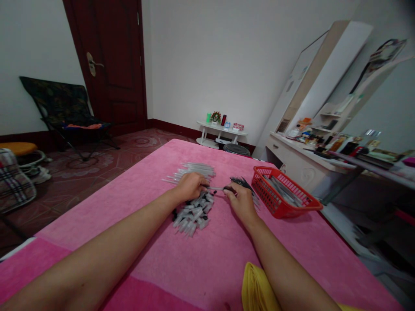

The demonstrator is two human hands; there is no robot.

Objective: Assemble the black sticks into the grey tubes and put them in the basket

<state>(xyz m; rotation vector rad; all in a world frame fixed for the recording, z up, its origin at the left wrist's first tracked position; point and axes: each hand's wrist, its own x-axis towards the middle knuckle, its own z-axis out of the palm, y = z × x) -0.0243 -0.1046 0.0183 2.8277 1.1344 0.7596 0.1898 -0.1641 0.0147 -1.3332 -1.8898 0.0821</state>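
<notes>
My left hand [191, 185] and my right hand [242, 201] are both closed on opposite ends of a thin, pale stick-like tube [215, 188], held level above the pink cloth. The fingers hide its ends, one of which looks dark near my right fingertips. Behind my left hand lies a bundle of long clear tubes [197, 167]. Below it is a heap of short translucent tapered caps [193, 218] mixed with small black pieces. A small black piece [214, 191] rests between the hands. Dark slender sticks [243, 181] lie beside and partly behind my right hand.
A red plastic basket [275, 207] with slender, pale grey sticks [285, 192] stands to the right on the pink-covered table [155, 259]. Yellow cloth [257, 289] is below my right forearm. A cluttered dresser [298, 155] stands beyond the table's right edge, and a folding chair [61, 101] at left.
</notes>
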